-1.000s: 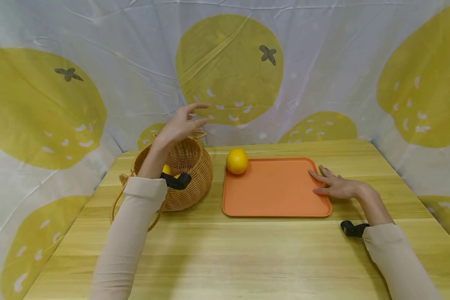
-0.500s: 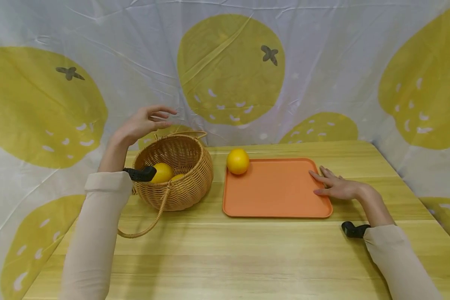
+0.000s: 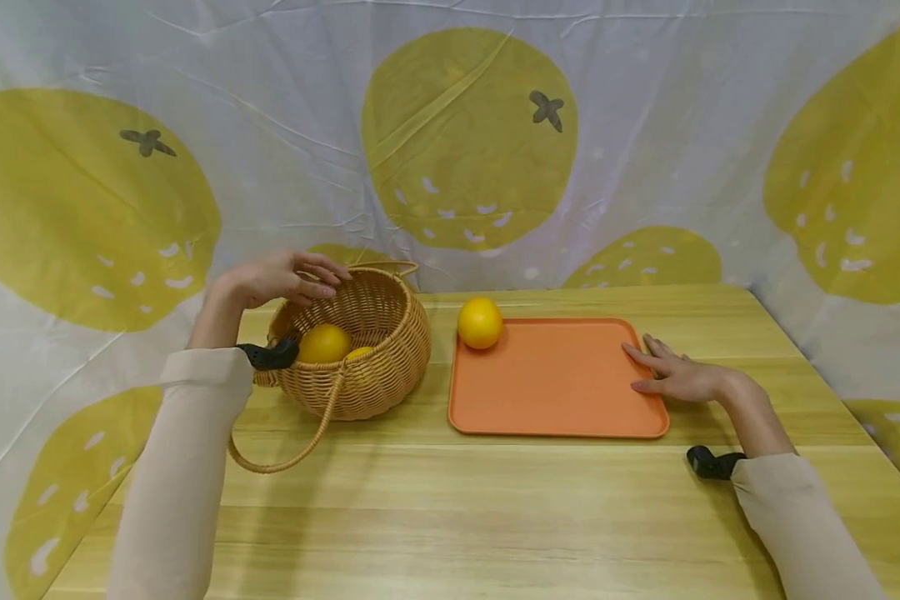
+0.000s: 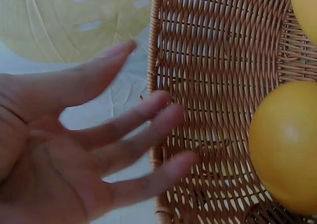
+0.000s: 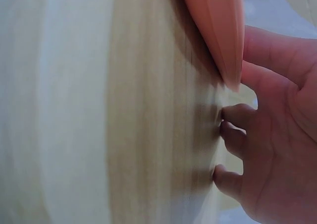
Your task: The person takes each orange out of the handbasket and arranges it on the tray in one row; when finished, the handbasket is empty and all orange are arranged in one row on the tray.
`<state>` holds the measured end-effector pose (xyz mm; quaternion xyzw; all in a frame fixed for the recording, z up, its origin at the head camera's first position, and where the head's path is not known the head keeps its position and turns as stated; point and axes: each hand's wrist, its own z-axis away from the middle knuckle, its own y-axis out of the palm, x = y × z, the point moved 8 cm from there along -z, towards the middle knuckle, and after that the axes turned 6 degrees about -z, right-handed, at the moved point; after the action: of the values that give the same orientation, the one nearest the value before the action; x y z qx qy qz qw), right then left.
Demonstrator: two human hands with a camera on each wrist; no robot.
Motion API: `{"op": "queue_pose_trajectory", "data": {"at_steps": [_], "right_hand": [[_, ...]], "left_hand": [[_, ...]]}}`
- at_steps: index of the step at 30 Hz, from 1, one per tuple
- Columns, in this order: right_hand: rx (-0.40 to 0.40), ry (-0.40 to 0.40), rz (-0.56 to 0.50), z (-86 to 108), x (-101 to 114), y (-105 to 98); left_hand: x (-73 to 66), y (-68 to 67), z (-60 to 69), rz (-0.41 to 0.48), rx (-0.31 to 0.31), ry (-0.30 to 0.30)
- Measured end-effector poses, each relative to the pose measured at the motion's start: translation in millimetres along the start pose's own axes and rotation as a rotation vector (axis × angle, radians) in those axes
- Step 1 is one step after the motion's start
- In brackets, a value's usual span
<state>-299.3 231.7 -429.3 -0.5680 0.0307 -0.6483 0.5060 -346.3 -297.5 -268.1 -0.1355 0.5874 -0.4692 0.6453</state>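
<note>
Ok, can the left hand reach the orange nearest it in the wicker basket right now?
Likely yes: the empty left hand is at the rim of the wicker basket, nothing visible blocks its way to that orange, and the handle hangs outside.

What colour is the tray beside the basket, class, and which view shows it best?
The tray is plain orange; the head view shows it best.

Left hand hovers over a wicker basket (yellow fruits inside), right hand touching an orange tray.
</note>
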Motion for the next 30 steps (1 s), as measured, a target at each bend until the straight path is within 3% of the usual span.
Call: {"op": "queue_pose_trajectory", "data": {"at_steps": [4,8,17,27,30], "right_hand": [[0.000,-0.002,-0.006,-0.2,-1.1,-0.1],[0.000,-0.005,-0.006,-0.6,-1.0,-0.2],[-0.002,-0.006,-0.003,-0.3,-1.7,0.0],[0.001,-0.010,-0.013,-0.4,-2.2,0.7],[0.000,-0.035,-0.034,-0.9,-3.4,0.5]], "left_hand": [[9.7,14.4,-3.6,-0.026,0.148,-0.059],[13.2,21.2,-5.9,-0.078,0.222,-0.081],[20.5,25.5,-13.7,-0.083,0.266,-0.126],[25.1,32.3,-23.2,-0.138,0.304,-0.110],[28.3,33.4,-24.5,-0.145,0.320,-0.145]]}}
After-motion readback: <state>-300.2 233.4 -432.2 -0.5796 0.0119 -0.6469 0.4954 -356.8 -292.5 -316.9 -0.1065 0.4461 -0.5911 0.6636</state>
